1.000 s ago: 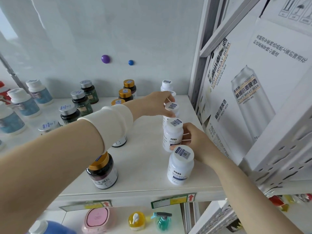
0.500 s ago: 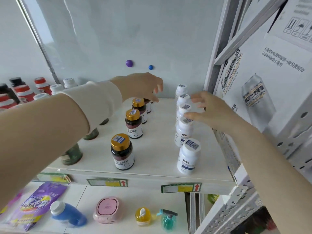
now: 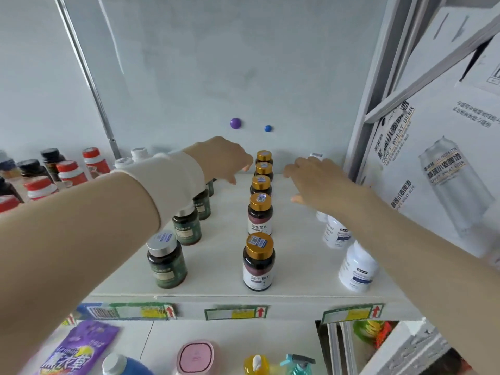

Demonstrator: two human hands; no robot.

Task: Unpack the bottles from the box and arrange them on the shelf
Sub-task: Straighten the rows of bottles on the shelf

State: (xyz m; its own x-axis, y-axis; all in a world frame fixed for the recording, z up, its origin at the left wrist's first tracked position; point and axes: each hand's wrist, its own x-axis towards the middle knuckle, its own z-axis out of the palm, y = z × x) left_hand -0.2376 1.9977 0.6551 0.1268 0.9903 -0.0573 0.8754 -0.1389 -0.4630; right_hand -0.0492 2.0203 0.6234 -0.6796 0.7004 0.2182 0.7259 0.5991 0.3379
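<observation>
right hand (image 3: 322,181) moved off white bottles (image 3: 357,269) | left hand (image 3: 223,158) beside gold-capped row (image 3: 260,212) | both hands loose, empty

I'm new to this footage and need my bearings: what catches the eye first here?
A straight row of gold-capped bottles runs front to back down the middle of the white shelf. Both arms reach over it, left hand and right hand empty, either side of the row's far end. White bottles line the right edge.
</observation>
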